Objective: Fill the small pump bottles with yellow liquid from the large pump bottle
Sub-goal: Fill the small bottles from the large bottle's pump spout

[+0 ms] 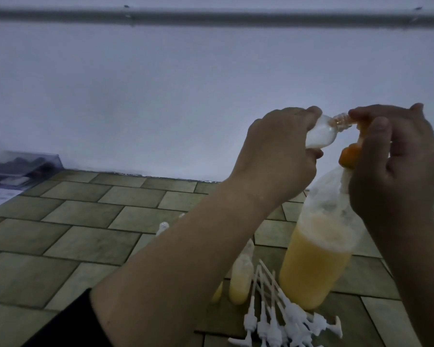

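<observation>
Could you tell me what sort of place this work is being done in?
Probably a plain room at home, with the work done low down: a brick-patterned floor covering, a bare white wall with a pipe, and loose pump heads lying about.

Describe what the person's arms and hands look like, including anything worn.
Both forearms are bare. The left arm has a dark sleeve pushed up near the elbow. The left hand and right hand show no gloves, rings or watch.

Bottles, pump heads and hands, counted

One large pump bottle (pixel 318 259); one small bottle held (pixel 145 135), at least two standing (pixel 241 279), another partly hidden (pixel 163 227); a pile of white pump heads (pixel 281 324), number unclear; two hands.
</observation>
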### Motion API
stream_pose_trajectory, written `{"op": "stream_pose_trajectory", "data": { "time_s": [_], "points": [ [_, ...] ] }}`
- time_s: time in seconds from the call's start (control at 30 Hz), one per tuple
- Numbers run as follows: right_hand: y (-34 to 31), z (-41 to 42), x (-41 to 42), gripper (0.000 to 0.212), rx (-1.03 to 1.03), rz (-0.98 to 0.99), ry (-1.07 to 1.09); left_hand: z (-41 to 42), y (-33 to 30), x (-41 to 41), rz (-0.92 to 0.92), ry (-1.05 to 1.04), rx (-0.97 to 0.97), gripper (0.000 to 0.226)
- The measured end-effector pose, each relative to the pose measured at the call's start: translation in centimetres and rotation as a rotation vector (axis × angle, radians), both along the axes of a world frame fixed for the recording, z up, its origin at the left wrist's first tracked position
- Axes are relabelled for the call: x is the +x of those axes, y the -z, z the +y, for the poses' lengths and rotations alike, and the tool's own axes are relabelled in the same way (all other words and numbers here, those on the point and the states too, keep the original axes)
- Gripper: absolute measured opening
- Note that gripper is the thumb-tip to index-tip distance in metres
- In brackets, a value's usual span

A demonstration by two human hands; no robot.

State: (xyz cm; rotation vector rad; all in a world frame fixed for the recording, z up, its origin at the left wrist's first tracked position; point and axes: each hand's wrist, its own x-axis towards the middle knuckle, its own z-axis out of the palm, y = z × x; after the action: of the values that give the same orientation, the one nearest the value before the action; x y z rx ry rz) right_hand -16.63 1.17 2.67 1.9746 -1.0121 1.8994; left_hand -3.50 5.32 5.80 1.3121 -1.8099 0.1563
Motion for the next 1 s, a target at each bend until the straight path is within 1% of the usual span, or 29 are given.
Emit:
{"op": "stream_pose_trajectory", "data": {
  "time_s": [0.13,0.33,0.43,0.6,0.73,0.9,1.0],
  "points": [
    [0.6,-0.6,-0.1,0.040,-0.025,-0.004,0.035,-0.5,0.7,-0.4,-0.017,-0.019,-0.027,0.049],
    [1.8,-0.8,0.3,0.039,0.012,-0.013,0.039,-0.6,1.5,-0.4,-0.022,-0.022,0.018,0.049],
    [0.9,-0.4,0.2,0.043,0.023,-0.001,0.009,-0.5,0.9,0.1,-0.018,-0.011,0.025,0.047],
    [0.3,-0.6,-0.2,0.045,-0.002,0.009,0.002,-0.4,0.4,-0.1,-0.030,-0.019,-0.038,0.048],
    [1.0,-0.9,0.0,0.041,-0.047,-0.004,0.014,-0.8,1.3,-0.4,-0.029,-0.030,-0.007,0.049],
    [1.1,-0.5,0.0,0.041,0.009,-0.016,0.005,-0.5,1.1,-0.3,-0.023,-0.020,0.026,0.045],
    [0.1,-0.1,-0.2,0.044,0.005,-0.008,-0.017,-0.3,0.3,-0.1,-0.009,-0.002,0.005,0.045]
  ]
}}
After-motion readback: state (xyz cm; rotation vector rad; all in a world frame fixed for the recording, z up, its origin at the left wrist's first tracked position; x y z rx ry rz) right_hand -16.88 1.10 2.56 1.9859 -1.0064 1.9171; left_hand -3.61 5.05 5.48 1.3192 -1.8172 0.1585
